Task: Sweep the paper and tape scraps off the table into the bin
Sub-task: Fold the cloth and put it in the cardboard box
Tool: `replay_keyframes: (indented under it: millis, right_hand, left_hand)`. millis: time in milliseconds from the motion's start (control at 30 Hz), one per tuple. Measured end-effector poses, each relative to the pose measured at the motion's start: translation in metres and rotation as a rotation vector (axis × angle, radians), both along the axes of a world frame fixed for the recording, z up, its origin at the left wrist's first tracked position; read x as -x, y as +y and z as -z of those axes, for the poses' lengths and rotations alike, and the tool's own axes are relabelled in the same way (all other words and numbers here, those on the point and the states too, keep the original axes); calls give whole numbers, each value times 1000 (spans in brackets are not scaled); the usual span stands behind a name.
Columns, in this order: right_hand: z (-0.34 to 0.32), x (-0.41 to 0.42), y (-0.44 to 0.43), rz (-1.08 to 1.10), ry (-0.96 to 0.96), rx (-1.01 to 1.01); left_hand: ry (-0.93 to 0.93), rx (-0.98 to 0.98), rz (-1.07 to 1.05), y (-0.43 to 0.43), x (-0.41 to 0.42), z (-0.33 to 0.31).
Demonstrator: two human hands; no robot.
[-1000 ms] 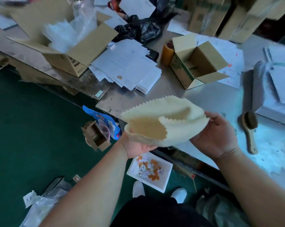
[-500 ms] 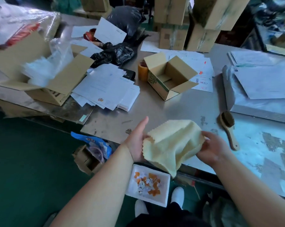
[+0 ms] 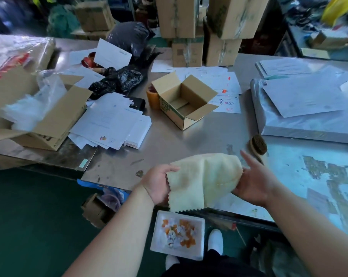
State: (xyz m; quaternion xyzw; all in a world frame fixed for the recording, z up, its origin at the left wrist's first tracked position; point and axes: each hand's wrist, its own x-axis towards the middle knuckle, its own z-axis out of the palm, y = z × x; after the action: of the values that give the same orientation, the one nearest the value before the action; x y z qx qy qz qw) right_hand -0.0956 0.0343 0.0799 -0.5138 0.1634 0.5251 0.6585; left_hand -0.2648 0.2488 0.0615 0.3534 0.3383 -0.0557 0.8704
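Pinching the left edge of the yellow cloth [image 3: 203, 180], the left hand [image 3: 159, 182] curls its thumb over the top. The right hand [image 3: 255, 182] touches the other side with one finger sticking up; I cannot tell if it pinches. I see the cloth above the near edge of the table [image 3: 189, 140]. Orange and white scraps [image 3: 179, 230] lie in a white tray [image 3: 201, 242] on the floor below that edge. A brush [image 3: 257, 145] lies on the table near the right hand.

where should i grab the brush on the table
By the wooden handle, from the near side: the brush lies on the table with its bristle head away from you and the handle pointing back toward your right hand, which is on the cloth.
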Motion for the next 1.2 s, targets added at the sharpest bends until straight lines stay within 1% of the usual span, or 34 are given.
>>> replay_keyframes:
  millis: [67, 133, 167, 267, 367, 433, 500, 567, 633, 667, 700, 733, 833, 867, 900, 1033, 1067, 1100, 1133, 1167, 1200]
  right_hand:
    - [4, -4, 0, -141, -80, 100]
    - [4, -11, 5, -185, -198, 163]
    - [1, -16, 5, -181, -242, 160]
    - [-14, -41, 10, -115, -413, 33]
    - [-33, -62, 13, -17, -437, -200]
    - [-38, -74, 17, -14, -481, -220]
    - [-44, -82, 23, -20, -561, -167]
    - [-49, -89, 26, -53, -684, -106]
    - [-53, -99, 28, -117, -879, 31]
    - [-55, -104, 28, -155, -978, 128]
    - [-58, -108, 28, -180, -1043, 195]
    - [-60, -114, 29, -194, -1068, 233]
    - [-66, -128, 25, -198, -1028, 187]
    - [-70, -130, 23, -233, -1066, 197]
    - [-72, -133, 22, -267, -1132, 236]
    - [-79, -139, 19, -477, -1471, 555]
    - [-80, -142, 18, -520, -1530, 585]
    - [-81, -146, 15, -551, -1537, 563]
    - [-85, -149, 13, -555, -1467, 457]
    - [-92, -149, 12, -514, -1318, 277]
    - [-101, -146, 12, -434, -1139, 63]
  left_hand:
    - [34, -52, -4, 6, -16, -7]
    - [40, -108, 18, 16, -27, -13]
    - [38, -135, 42, 21, -30, -20]
    - [12, -232, 68, 38, -37, -41]
    - [-62, -291, 46, 57, -45, -46]
    - [-67, -390, -1, 62, -54, -46]
    - [18, -560, -106, 61, -64, -53]
    - [118, -696, -233, 59, -73, -59]
    - [159, -796, -324, 61, -79, -61]
    - [156, -840, -329, 64, -81, -62]
    - [145, -882, -310, 65, -84, -64]
    - [127, -915, -282, 65, -86, -67]
    - [69, -995, -183, 61, -94, -78]
    - [62, -1031, -143, 61, -96, -80]
    - [74, -1076, -104, 63, -99, -80]
    - [137, -1293, 7, 62, -108, -82]
    - [146, -1343, 9, 63, -108, -83]
    - [140, -1344, 14, 63, -109, -86]
    - [86, -1245, -1, 64, -107, -90]
    - [-25, -1053, -35, 65, -105, -95]
    - [-169, -812, -65, 67, -103, -99]
